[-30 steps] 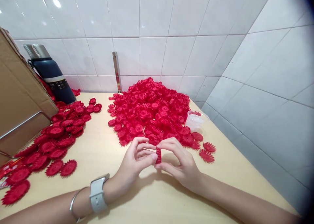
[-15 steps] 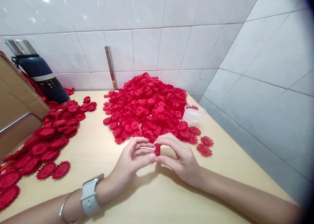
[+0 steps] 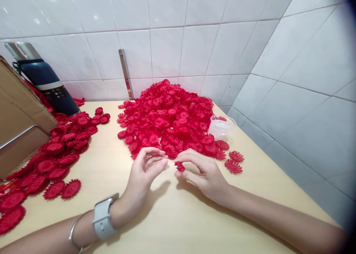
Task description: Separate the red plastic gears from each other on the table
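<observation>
Red toothed disc point(image 3: 180, 166), small and round with a ring of short spiky teeth around its rim, sits pinched between the thumb and fingertips of the right hand point(image 3: 204, 176), held just above the pale wooden table point(image 3: 172, 224) and just in front of the big heap of red discs point(image 3: 169, 118). That hand is grasping the one piece only. Beside it, the left hand point(image 3: 146, 170) hangs loose with fingers curled and parted, holding nothing, its tips close to the disc but apart from it; a white smartwatch point(image 3: 103, 217) and a thin bangle point(image 3: 74, 231) ride on that wrist. Two piles show: the tall heap against the tiled wall, far too many to count, and a flatter spread of discs point(image 3: 55, 153) on the left. Two loose discs point(image 3: 235, 162) lie apart at the heap's right edge. One clear plastic cup point(image 3: 222, 126) lies tipped by the heap, one dark blue flask point(image 3: 46, 85) stands at the back left, and one cardboard box point(image 3: 19, 124) leans at the left edge.
</observation>
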Motion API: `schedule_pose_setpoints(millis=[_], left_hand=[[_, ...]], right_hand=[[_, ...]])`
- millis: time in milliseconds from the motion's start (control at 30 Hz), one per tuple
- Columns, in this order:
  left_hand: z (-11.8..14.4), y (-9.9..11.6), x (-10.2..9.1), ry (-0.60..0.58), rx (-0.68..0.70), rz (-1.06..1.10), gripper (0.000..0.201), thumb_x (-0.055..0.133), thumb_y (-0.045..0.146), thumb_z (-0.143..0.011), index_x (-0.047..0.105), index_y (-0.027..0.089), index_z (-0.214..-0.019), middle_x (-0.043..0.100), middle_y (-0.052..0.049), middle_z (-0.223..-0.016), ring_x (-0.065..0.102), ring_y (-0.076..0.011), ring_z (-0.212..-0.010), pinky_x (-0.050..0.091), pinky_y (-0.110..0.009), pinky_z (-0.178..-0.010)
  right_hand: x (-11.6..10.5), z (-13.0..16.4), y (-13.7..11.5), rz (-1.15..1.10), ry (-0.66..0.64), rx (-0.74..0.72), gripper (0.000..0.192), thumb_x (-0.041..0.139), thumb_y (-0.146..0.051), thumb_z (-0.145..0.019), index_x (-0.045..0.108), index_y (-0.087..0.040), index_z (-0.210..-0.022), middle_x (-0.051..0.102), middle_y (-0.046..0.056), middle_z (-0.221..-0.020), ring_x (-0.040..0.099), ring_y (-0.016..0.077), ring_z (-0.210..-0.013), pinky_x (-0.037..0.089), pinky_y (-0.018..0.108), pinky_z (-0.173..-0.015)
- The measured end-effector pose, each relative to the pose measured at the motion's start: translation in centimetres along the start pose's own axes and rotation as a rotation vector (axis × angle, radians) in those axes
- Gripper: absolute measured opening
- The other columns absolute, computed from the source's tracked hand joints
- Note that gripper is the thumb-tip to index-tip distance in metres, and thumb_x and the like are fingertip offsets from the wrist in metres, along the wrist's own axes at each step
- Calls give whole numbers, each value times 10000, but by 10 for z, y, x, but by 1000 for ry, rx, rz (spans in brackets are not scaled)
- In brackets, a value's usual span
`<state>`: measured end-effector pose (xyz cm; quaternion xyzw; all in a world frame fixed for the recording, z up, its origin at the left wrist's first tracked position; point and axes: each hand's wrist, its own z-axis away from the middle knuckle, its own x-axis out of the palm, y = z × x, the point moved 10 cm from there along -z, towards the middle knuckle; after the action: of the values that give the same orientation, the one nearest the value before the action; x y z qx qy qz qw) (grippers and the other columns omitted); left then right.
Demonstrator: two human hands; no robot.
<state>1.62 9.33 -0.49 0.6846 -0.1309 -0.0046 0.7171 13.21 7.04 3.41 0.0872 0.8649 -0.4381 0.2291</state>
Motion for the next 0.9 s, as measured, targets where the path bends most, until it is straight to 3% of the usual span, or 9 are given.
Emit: schedule_pose_setpoints(millis=[133,333,400,567,900], left_hand=[[-1,6,-7,52,89,-4,193,624,222,-714,511,187,-866,577,-19,-925,551,-173,-951,428,-342,-867],[0,7,-8,63,96,10,179,611,227,-730,505,195,-871,565,-9,-923,554,-165,-936,435,-321,-836],[0,6,-7,52,93,18,166,602,226,-739,503,200,-869,568,-7,-919,551,-165,-934,436,-325,-833],[0,5,-7,53,80,4,140,582,243,-753,507,197,-862,564,-18,-920,535,-175,-937,421,-357,-854],[1,5,-9,89,54,-13,114,551,267,-766,517,192,-845,564,-20,-938,524,-169,-955,410,-316,-857]], right_hand=[[-3,-1,5,-14,29,70,65,601,-131,-734,565,-169,-772,591,33,-771,542,151,-721,439,268,-651],[-7,-1,18,-61,54,178,57,630,-175,-716,573,-178,-719,587,10,-725,547,144,-682,437,261,-643],[-7,-1,24,-111,65,229,63,627,-197,-723,586,-186,-771,592,15,-771,559,150,-718,450,271,-680],[0,1,38,-382,81,337,287,655,-185,-690,570,-227,-961,575,31,-1014,552,180,-945,472,303,-808],[0,8,44,-402,86,444,116,629,-225,-711,615,-167,-810,609,19,-754,584,150,-686,527,254,-548]])
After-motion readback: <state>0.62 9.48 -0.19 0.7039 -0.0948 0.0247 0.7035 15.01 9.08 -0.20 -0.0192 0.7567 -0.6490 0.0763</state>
